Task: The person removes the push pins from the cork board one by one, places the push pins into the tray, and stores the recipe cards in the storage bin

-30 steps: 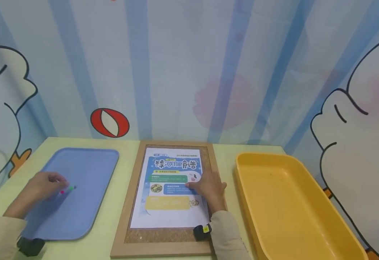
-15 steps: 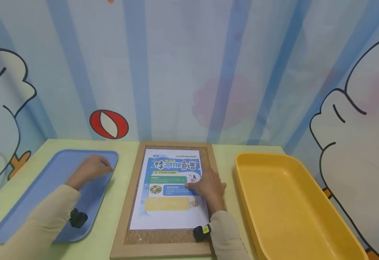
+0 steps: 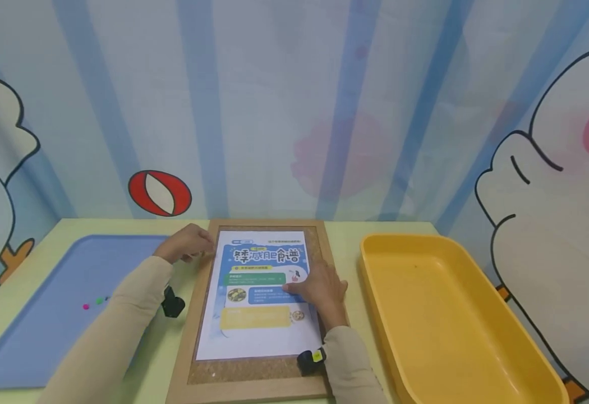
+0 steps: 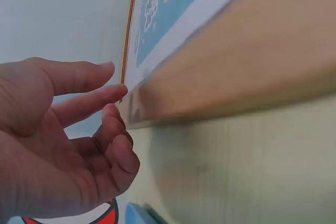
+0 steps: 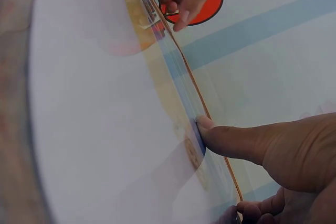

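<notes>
A printed poster sheet (image 3: 254,345) with Chinese lettering lies on a wood-framed cork board (image 3: 244,370). My right hand (image 3: 321,292) rests on the sheet's right side; its thumb (image 5: 231,140) presses the paper, the other fingers spread toward the frame's right edge. Half curled, my left hand (image 3: 185,244) hovers at the board's upper left corner, fingertips close by the frame. In the left wrist view its thumb (image 4: 86,77) and index tips stand apart; I cannot tell whether something tiny is held there.
Left of the board lies a blue tray (image 3: 32,342) with a small pink pin-like piece (image 3: 86,307) and a green one (image 3: 99,301). A deep yellow tray (image 3: 441,314) stands on the right. A striped cartoon backdrop (image 3: 259,112) rises behind the table.
My left hand has travelled from over the blue tray, up and right, to the board's upper left corner. The right hand stays on the sheet. The head view has shifted slightly.
</notes>
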A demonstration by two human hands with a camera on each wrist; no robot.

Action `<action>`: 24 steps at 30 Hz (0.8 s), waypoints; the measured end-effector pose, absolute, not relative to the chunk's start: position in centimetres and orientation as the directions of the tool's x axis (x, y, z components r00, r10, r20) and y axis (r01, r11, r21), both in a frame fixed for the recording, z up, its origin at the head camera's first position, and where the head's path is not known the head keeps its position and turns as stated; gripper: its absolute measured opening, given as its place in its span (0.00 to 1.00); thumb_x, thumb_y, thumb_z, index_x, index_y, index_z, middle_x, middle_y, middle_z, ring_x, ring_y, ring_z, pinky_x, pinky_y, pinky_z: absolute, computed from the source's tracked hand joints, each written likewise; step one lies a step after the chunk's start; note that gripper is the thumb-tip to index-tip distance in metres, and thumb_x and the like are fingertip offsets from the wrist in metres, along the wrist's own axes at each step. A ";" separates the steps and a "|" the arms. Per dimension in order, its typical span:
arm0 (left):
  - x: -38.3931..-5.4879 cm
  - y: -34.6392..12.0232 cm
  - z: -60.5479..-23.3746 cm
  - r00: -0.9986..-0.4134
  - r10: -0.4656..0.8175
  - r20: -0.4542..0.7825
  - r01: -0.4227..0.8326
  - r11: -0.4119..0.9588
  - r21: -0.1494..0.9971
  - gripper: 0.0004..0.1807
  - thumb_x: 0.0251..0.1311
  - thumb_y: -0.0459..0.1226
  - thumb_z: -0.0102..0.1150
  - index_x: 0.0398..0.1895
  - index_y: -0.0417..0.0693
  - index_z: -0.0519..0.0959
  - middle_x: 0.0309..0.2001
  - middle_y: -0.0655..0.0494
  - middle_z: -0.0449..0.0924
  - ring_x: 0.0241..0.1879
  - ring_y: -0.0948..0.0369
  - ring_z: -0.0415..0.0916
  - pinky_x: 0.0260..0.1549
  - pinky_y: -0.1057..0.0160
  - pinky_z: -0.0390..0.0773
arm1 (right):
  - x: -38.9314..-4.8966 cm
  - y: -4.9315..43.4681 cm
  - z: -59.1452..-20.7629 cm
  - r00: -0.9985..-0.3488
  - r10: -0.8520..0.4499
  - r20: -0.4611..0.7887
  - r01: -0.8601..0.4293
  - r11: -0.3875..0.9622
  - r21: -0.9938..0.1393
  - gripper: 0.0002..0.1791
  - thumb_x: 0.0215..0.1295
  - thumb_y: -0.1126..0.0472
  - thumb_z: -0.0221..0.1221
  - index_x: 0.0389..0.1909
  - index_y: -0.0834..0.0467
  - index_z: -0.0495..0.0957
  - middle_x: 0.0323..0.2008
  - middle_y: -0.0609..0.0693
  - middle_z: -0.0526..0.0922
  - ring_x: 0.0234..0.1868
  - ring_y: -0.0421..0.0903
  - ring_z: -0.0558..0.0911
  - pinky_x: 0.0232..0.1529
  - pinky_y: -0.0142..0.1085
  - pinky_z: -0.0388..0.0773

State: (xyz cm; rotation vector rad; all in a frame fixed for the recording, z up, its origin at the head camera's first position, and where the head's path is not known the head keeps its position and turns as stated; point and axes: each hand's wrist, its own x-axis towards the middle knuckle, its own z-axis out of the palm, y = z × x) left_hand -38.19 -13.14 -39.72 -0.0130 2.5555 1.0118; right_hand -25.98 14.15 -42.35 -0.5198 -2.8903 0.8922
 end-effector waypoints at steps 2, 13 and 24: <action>-39.1 -12.3 -39.9 -0.925 0.130 -0.356 -0.148 0.740 0.656 0.14 0.64 0.37 0.60 0.50 0.41 0.82 0.35 0.50 0.74 0.37 0.55 0.71 0.31 0.63 0.71 | -26.0 14.2 -42.3 -0.937 0.348 -0.031 0.304 0.771 -0.560 0.46 0.40 0.48 0.80 0.63 0.55 0.74 0.41 0.53 0.80 0.44 0.52 0.76 0.51 0.52 0.64; -41.1 -10.9 -40.9 -0.950 0.128 -0.284 -0.084 0.771 0.631 0.20 0.64 0.34 0.59 0.59 0.38 0.76 0.59 0.38 0.74 0.51 0.47 0.72 0.50 0.51 0.77 | -26.0 14.3 -42.3 -0.941 0.339 0.000 0.283 0.786 -0.550 0.51 0.40 0.48 0.81 0.69 0.50 0.70 0.43 0.54 0.81 0.44 0.52 0.76 0.52 0.53 0.64; -41.5 -10.4 -40.8 -0.961 0.143 -0.238 -0.026 0.806 0.592 0.25 0.64 0.35 0.59 0.63 0.35 0.71 0.64 0.34 0.70 0.58 0.42 0.70 0.61 0.42 0.71 | -25.8 14.2 -42.4 -0.942 0.335 -0.013 0.286 0.785 -0.550 0.54 0.40 0.49 0.81 0.72 0.48 0.66 0.45 0.54 0.80 0.45 0.52 0.76 0.51 0.52 0.63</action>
